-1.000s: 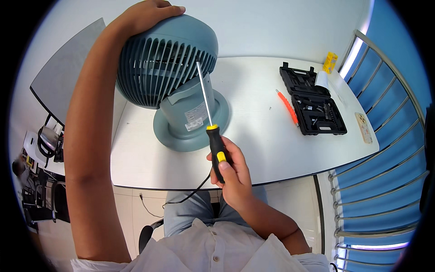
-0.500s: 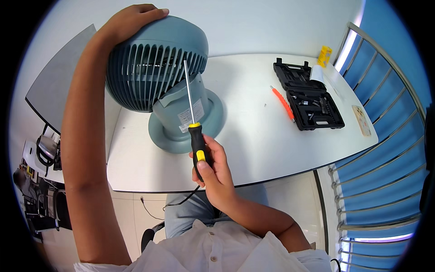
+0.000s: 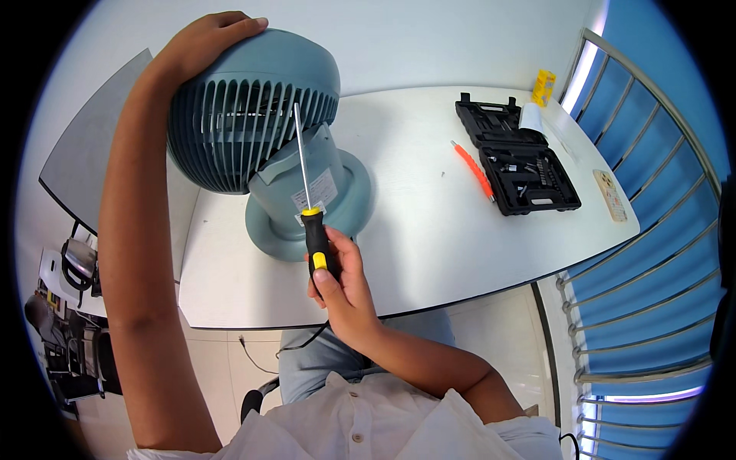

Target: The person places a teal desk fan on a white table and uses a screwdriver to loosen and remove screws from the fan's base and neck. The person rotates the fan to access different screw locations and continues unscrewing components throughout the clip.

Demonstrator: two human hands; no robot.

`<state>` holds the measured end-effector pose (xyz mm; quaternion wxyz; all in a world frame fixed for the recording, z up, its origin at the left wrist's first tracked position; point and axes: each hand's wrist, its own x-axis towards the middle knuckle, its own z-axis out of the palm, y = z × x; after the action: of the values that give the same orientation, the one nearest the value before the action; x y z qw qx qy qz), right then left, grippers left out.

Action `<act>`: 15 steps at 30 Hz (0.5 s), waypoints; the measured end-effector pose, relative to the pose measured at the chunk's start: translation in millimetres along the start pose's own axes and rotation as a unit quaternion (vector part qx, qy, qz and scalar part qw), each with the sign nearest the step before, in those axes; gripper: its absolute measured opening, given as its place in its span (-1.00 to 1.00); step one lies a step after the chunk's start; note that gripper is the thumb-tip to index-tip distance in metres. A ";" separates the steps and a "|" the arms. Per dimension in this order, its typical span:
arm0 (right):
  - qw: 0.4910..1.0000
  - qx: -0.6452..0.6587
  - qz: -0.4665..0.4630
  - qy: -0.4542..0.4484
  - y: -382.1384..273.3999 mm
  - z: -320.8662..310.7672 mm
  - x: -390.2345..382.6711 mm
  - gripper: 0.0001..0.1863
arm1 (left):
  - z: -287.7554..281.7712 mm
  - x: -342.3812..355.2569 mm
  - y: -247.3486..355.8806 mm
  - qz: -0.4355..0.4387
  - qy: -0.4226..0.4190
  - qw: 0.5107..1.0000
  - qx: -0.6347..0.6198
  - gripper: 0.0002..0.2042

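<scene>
Left hand (image 3: 205, 40) spread flat over the top of the round blue-grey plastic fan (image 3: 257, 130), fingers open and draped across the casing, palm pressing down on it. The fan stands on its circular base at the left part of the white table (image 3: 429, 199), rear grille tilted toward the near edge. Right hand (image 3: 341, 280) wrapped tight around the black-and-yellow handle of a long screwdriver (image 3: 307, 192), thumb laid along the grip. The steel shaft runs up and away, tip at the grille slats near the fan's neck. Far right on the table: an open black tool case (image 3: 521, 165), with an orange-handled tool (image 3: 473, 170) lying just left of it.
</scene>
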<state>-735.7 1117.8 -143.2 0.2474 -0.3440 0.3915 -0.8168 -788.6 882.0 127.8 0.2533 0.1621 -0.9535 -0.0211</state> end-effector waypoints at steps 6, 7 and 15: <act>1.000 0.000 -0.008 -0.004 1.2 0.9 1.2 -0.45 | -0.9 4.5 -5.9 -0.002 -0.014 1.000 -0.002 -0.34; 1.000 -0.002 -0.011 -0.006 0.6 0.5 1.6 -0.45 | -1.1 4.1 -4.8 -0.001 -0.017 1.000 -0.003 -0.35; 0.999 -0.004 -0.014 0.029 4.9 8.3 0.4 -0.47 | -1.0 3.2 -3.8 0.002 -0.012 1.000 -0.002 -0.36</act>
<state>-729.0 1110.8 -143.3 0.2228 -0.3270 0.3969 -0.8282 -789.6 877.4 129.8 0.2421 0.1595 -0.9568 -0.0241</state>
